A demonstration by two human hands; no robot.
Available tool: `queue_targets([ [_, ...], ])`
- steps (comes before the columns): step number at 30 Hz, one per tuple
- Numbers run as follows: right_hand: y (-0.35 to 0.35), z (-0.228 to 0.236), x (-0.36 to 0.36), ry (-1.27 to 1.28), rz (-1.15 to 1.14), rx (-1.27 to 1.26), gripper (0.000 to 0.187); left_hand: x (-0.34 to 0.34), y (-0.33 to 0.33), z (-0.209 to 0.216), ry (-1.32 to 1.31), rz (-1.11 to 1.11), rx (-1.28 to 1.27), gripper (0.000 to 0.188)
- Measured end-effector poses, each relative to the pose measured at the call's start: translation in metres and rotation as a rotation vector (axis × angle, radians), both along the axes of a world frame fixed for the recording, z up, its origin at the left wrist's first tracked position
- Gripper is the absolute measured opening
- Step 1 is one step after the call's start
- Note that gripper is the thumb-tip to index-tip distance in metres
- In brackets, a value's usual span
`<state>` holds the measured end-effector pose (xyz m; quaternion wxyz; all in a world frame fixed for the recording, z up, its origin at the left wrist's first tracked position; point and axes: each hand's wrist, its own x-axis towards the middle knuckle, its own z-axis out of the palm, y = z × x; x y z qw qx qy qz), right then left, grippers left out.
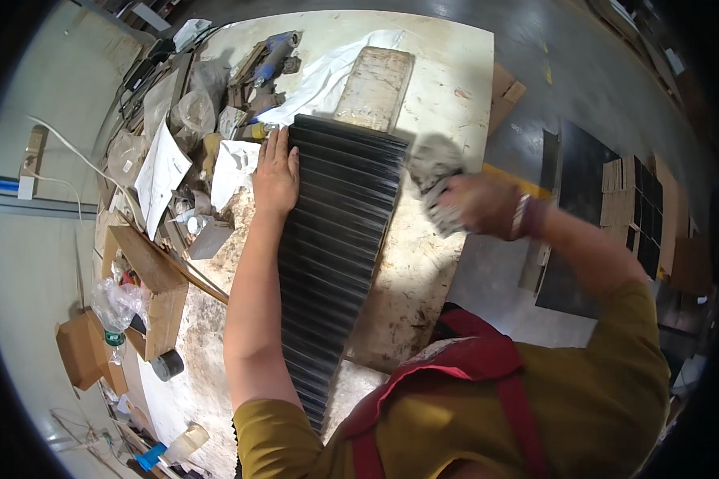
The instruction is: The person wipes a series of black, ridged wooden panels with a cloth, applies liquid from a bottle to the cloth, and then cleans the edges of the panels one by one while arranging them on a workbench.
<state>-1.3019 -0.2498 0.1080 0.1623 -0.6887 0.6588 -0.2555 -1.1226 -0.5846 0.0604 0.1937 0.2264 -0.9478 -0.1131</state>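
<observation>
A long black panel with parallel ridges lies lengthwise on the worktable. My left hand rests flat on its far left edge, fingers stretched out and close together. Off the panel's right side, over the table's right edge, my right hand is closed around a crumpled grey-white rag. Motion smears both the rag and that hand. Beyond the panel's far end sits a worn, pale flat block, with a white cloth spread beside it.
Tools, plastic bags and papers clutter the table's left side, with a power tool farther back. A wooden box and an open cardboard box stand near left. Right of the table, stacked dark-faced pieces lie on a black sheet.
</observation>
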Motion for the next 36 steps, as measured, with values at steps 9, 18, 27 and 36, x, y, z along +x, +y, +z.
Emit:
queue_targets([
  [9, -0.179, 0.037, 0.005, 0.25, -0.321, -0.127, 0.042, -0.021, -0.015, -0.021, 0.062, -0.176, -0.07, 0.047],
  [18, -0.074, 0.035, -0.065, 0.661, 0.391, 0.019, 0.037, -0.024, -0.003, -0.015, 0.019, -0.067, -0.036, 0.047],
  [27, -0.191, 0.04, -0.005, 0.444, -0.039, -0.155, 0.024, 0.001, -0.071, -0.076, -0.105, -0.038, 0.124, 0.056],
  [36, -0.144, 0.046, -0.015, 0.887, 0.227, 0.42, 0.024, -0.03, -0.028, -0.03, -0.111, -0.166, -0.134, 0.042],
])
